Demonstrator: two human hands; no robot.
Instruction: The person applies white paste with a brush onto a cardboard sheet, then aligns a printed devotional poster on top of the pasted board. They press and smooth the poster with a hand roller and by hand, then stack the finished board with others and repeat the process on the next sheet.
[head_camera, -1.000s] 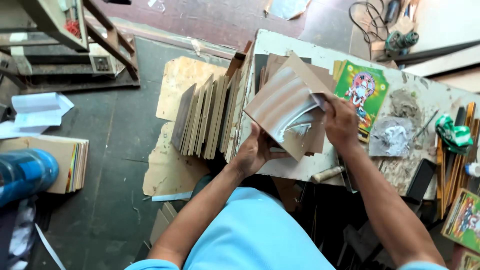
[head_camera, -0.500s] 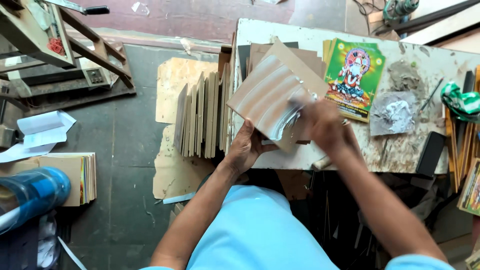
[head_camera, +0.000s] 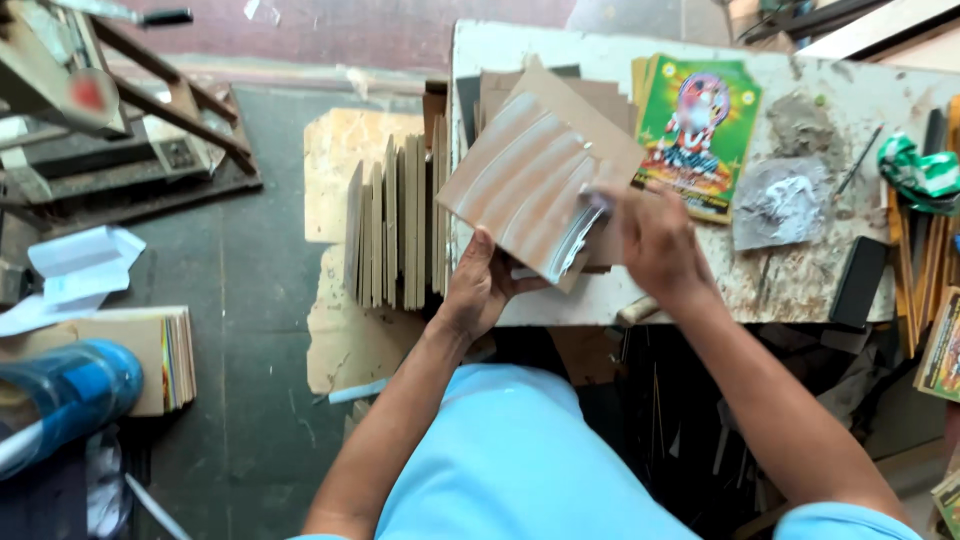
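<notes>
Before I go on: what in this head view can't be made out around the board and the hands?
- Right hand: motion-blurred; whatever its fingertips press on the brown board is unreadable.
- Left hand: fingers hidden under that board.
- Stack beneath the board: count hidden.
- Green picture: centre blurred.
- Blue bottle: cut by left edge.

Even, soft daylight, moderately bright; no hard shadows. White bench (head_camera: 560, 45) top reads brightest, near washed out along its far edge. Wet streaks on the brown board (head_camera: 530, 175) catch a pale sheen. Right hand (head_camera: 655, 240) smeared by motion blur, fingertips indistinct; left hand (head_camera: 480, 285) sharper. Under-bench area at lower right falls into deep shade, detail lost. Blue cylinder (head_camera: 60, 400) at left edge soft and stretched by wide-angle distortion. Dark floor (head_camera: 250, 330) flat, low contrast.
</notes>
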